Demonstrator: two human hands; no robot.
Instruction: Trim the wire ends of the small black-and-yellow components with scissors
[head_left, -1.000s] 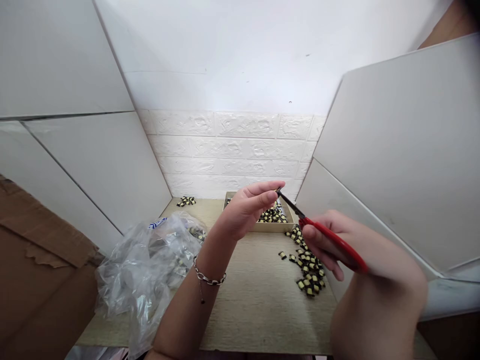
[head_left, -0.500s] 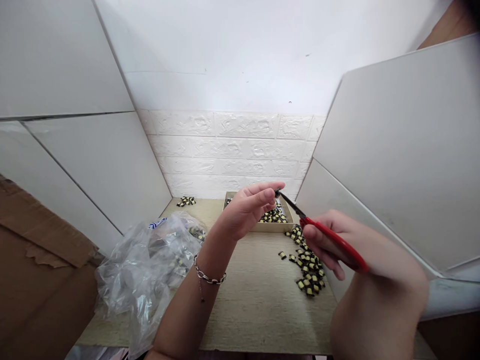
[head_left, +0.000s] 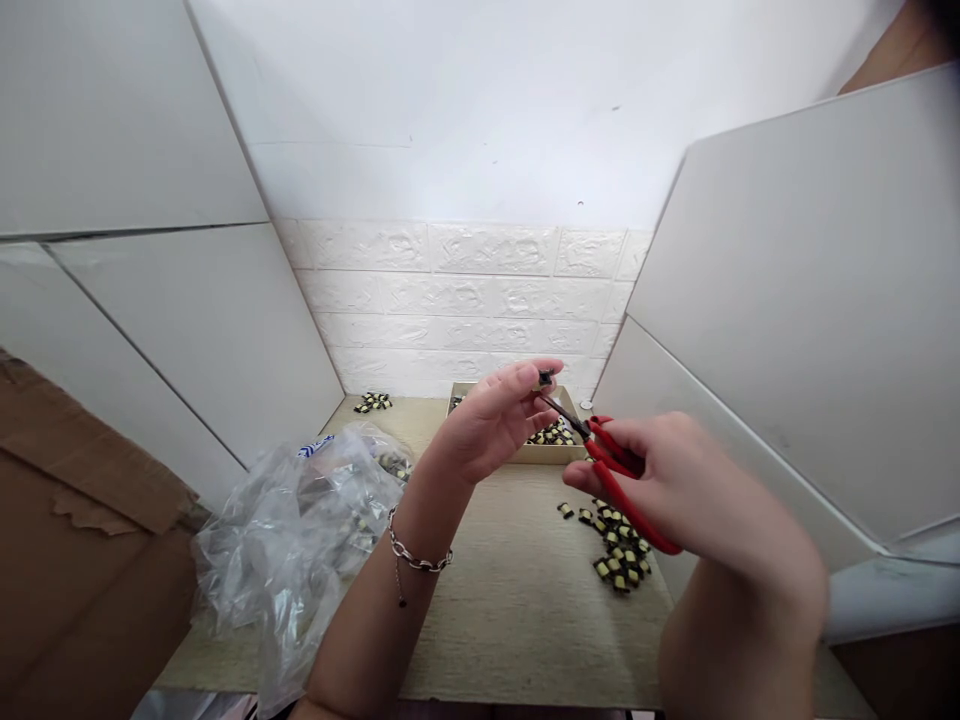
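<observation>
My left hand (head_left: 499, 418), a chain bracelet at its wrist, pinches a small black part (head_left: 545, 379) between thumb and fingertips. It looks like the small yellow-and-black coil components (head_left: 619, 555) heaped on the table. In my right hand (head_left: 660, 470) are red-handled pliers (head_left: 626, 503) with narrow dark jaws, their handles spread. The jaw tips lie close under the left fingertips, just below the part; whether they touch it I cannot tell. Behind the hands sits a shallow cardboard box (head_left: 536, 455) holding many more components, partly hidden by my left hand.
A crumpled clear plastic bag (head_left: 300, 540) with components inside covers the table's left. A small pile of components (head_left: 373, 402) lies at the back left corner. White panels (head_left: 802, 300) close in both sides, and brown cardboard (head_left: 82, 540) stands at far left.
My right hand has drawn the pliers slightly left and turned them; the handles have spread apart. The jaw tips have dropped below the part, which my left fingers have shifted slightly.
</observation>
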